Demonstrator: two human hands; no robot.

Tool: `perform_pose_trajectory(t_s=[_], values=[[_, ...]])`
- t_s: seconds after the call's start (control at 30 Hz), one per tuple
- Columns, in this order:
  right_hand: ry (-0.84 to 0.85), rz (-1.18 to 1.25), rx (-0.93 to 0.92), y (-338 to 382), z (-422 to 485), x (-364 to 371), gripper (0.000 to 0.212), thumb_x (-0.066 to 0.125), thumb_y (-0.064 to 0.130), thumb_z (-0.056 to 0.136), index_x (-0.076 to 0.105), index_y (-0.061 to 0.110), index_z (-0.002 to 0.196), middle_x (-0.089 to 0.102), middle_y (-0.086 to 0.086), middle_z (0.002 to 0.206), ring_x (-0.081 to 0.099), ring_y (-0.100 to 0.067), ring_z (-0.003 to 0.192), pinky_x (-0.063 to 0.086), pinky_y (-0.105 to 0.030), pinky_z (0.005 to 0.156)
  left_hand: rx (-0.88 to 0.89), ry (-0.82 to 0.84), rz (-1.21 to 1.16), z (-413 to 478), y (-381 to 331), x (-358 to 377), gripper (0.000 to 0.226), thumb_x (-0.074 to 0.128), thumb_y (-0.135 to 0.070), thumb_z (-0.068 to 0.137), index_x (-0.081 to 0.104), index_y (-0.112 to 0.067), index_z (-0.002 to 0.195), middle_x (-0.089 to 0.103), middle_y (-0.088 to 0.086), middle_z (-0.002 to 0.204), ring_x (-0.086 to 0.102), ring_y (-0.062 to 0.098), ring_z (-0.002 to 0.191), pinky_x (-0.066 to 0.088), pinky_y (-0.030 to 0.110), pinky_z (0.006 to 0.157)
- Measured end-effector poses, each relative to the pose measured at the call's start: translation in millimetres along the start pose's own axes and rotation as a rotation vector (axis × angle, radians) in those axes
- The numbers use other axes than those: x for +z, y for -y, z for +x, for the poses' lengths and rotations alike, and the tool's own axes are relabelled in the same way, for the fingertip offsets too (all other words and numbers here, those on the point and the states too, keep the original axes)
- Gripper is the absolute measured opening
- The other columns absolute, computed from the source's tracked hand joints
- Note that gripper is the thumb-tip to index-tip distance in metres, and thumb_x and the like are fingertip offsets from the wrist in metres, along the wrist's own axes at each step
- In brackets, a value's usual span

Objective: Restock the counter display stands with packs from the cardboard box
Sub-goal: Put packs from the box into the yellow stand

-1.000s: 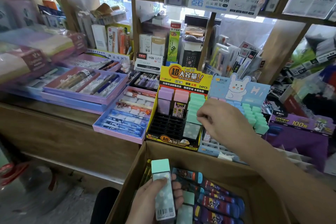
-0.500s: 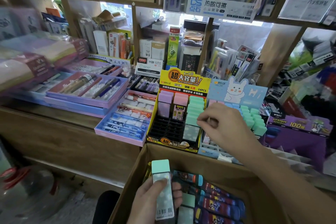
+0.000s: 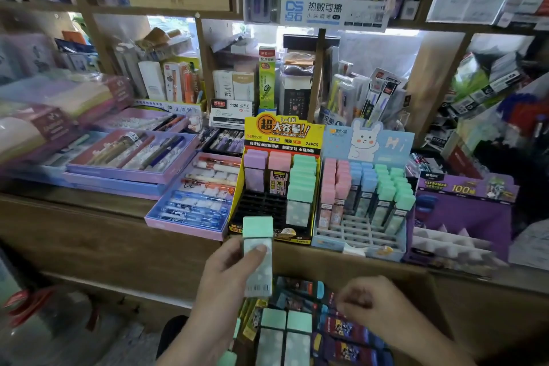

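Mint pack (image 3: pixel 258 255) pinched in left hand (image 3: pixel 221 276) fingers (image 3: pixel 258 250)

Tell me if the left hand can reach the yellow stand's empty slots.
Probably yes: the left hand, holding a mint pack, is before the yellow stand with nothing between; the right hand is low over the cardboard box.

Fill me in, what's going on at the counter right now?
A person is restocking. The left hand holds a mint-capped pack, cap up, in front of the yellow stand, whose left and middle columns have empty black slots. The right hand is over the cardboard box, by the dark packs; blur hides whether it grips one.
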State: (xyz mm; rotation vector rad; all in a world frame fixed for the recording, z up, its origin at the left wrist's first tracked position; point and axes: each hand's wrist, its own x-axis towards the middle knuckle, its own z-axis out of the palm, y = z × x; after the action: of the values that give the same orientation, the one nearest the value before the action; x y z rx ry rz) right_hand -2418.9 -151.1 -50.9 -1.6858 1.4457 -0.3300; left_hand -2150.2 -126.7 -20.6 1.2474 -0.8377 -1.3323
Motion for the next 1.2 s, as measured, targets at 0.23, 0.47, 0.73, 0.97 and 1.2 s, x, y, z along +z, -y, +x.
perform_pose_trajectory(t_s=[0.23,0.47,0.73,0.97,1.2], values=[[0.075,-0.009,0.050,-23,12,0,0.009,0.075,0.031,0.090,0.079,0.031,0.082,0.079,0.003,0.084,0.071,-0.008,0.079,0.058,-0.035,0.086,0.268,0.100,0.164,31,-46,14,0.024,0.072,-0.024,0.089,0.075,-0.035,0.109,0.077,-0.003,0.108,0.072,0.012,0.101,0.059,0.026,0.076],[0.028,-0.061,0.094,-35,12,-3,0.012,0.076,0.031,0.090,0.078,0.026,0.079,0.077,-0.001,0.084,0.065,-0.005,0.073,0.057,-0.036,0.080,0.392,0.017,0.275,70,-61,26,0.026,0.078,-0.008,0.084,0.076,-0.027,0.103,0.079,-0.001,0.098,0.074,0.018,0.094,0.060,0.034,0.083],[0.035,-0.059,0.124,-34,12,-4,0.012,0.073,0.031,0.093,0.077,0.024,0.084,0.077,-0.001,0.087,0.071,-0.017,0.086,0.058,-0.038,0.083,0.458,0.079,0.477,82,-55,28,0.025,0.077,-0.009,0.086,0.076,-0.033,0.092,0.079,-0.005,0.091,0.075,0.014,0.086,0.062,0.037,0.079],[0.044,-0.074,0.149,-36,14,-3,0.012,0.073,0.033,0.093,0.077,0.027,0.083,0.078,0.003,0.086,0.072,-0.016,0.088,0.059,-0.038,0.085,0.448,0.007,0.593,85,-44,30,0.014,0.082,-0.015,0.082,0.072,-0.025,0.086,0.077,-0.005,0.082,0.073,0.012,0.082,0.062,0.043,0.078],[0.035,-0.084,0.162,-35,14,-2,0.012,0.073,0.031,0.093,0.078,0.028,0.083,0.077,0.006,0.084,0.072,-0.011,0.085,0.059,-0.035,0.084,0.467,-0.012,0.640,82,-40,35,0.020,0.082,-0.017,0.082,0.067,-0.031,0.084,0.074,-0.009,0.083,0.071,0.006,0.084,0.061,0.032,0.077]])
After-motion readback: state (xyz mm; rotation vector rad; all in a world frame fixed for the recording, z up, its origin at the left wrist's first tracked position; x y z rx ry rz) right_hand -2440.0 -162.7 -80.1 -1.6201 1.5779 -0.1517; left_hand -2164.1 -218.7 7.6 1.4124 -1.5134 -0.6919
